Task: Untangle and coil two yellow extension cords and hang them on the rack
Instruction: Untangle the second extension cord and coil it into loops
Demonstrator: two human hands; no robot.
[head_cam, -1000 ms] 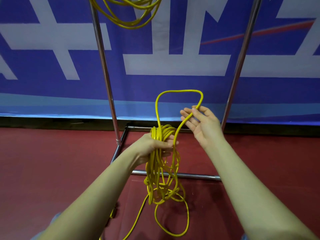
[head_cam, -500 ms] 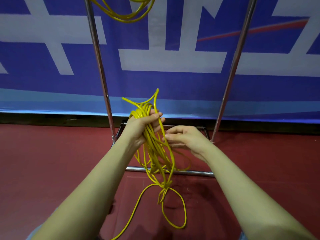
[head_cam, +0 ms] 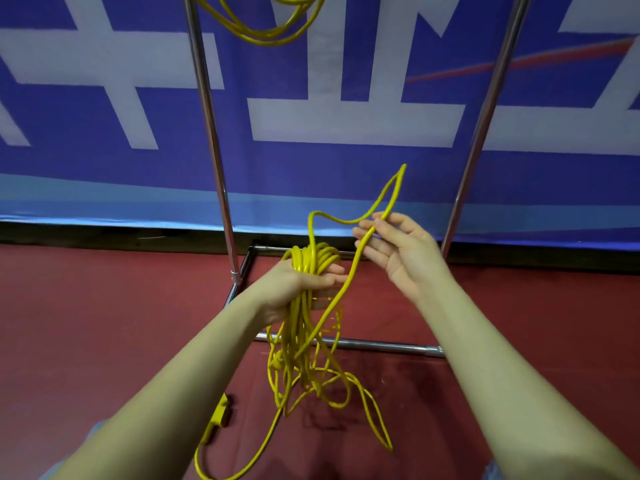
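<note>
My left hand [head_cam: 301, 285] grips a bundle of yellow cord loops [head_cam: 304, 341] in front of the metal rack [head_cam: 211, 133]. The loops hang down from that hand towards the red floor. My right hand [head_cam: 394, 251] is raised to the right of the bundle and pinches a fresh loop of the same cord [head_cam: 391, 192] between thumb and fingers. The cord's yellow plug end [head_cam: 220, 414] trails down by my left forearm. A second yellow cord [head_cam: 266, 26] hangs coiled from the top of the rack; its upper part is cut off by the frame's edge.
The rack's right upright [head_cam: 485, 119] and its low base bar [head_cam: 381, 346] frame the space behind my hands. A blue and white banner [head_cam: 346, 116] covers the wall behind. Red floor [head_cam: 86, 323] lies all round.
My right hand has left the bundle and risen up to the right, drawing out a new loop of cord. My left hand has come a little lower, still gripping the bundle.
</note>
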